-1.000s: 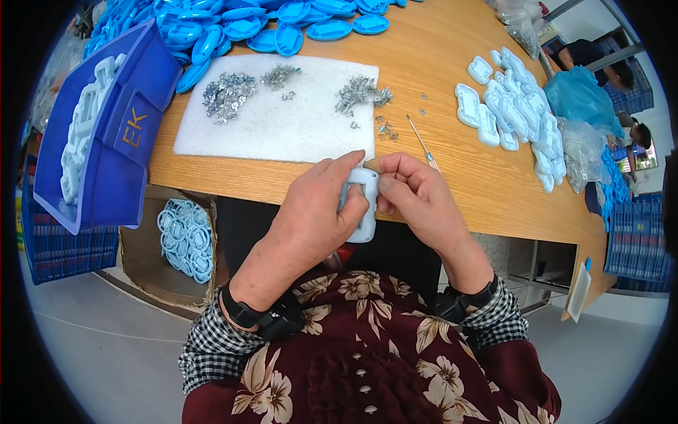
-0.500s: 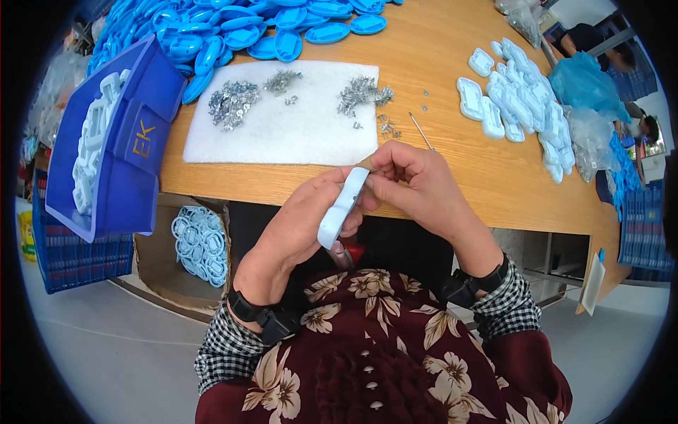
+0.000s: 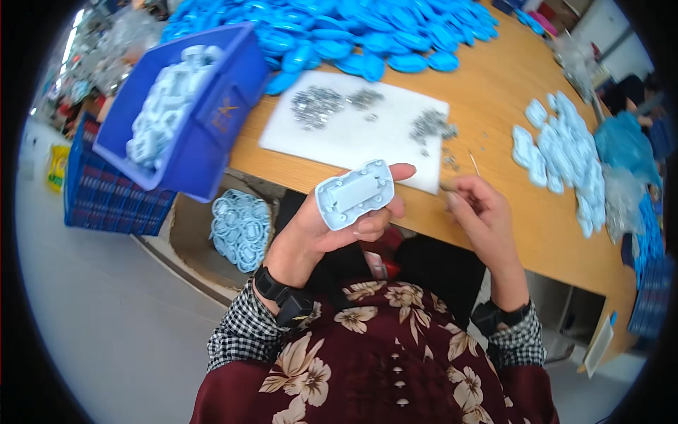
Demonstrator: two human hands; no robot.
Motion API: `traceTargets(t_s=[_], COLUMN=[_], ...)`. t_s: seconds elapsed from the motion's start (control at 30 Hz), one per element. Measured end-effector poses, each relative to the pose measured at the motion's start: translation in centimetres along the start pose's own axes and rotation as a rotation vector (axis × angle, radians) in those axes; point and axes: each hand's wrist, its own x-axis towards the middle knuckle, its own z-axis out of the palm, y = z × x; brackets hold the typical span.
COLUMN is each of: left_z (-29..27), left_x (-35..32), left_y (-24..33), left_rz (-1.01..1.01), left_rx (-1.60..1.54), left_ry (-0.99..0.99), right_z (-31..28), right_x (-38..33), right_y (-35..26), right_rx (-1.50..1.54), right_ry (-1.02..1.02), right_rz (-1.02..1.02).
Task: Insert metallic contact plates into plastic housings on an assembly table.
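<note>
A light blue plastic shell [image 3: 354, 193] rests in my left hand [image 3: 311, 230], its hollow inner side with small posts turned up. The fingers wrap under it and the index finger stretches out past its far end. My right hand [image 3: 487, 219] is apart from the shell, at the near right corner of a white mat [image 3: 385, 134]. Its thumb and index finger are bent together; a brownish patch shows at the fingertip, and what they hold, if anything, is too small to tell. On the mat lie small metal parts [image 3: 318, 106] in several heaps. A thin rod [image 3: 474, 164] lies beyond my right hand.
A blue bin [image 3: 226, 116] of pale blue parts stands left of the mat. Bright blue oval shells [image 3: 381, 42] cover the far table. More light blue shells [image 3: 565, 152] and plastic bags [image 3: 625, 201] lie at right. Below left, a cardboard box [image 3: 191, 237] holds pale blue rings [image 3: 241, 230].
The hands have come apart: my right hand has moved right, off the shell. My left hand has turned the shell from edge-on to inner side up. The view has shifted.
</note>
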Motion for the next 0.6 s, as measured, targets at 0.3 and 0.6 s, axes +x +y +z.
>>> traceTargets(t_s=[0.3,0.6], left_z=[11.4,11.5], left_x=[-10.0,-12.8], left_y=[18.3,22.1], left_rz=[0.673,1.531], left_rx=[0.926,1.891], left_ry=[0.665,1.24], right_z=[-2.3,-3.0], right_x=[-1.6,-2.8], right_y=[0.8,1.1], right_rx=[0.048,0.06], right_ry=[0.033,0.091], right_rz=[0.036,0.013])
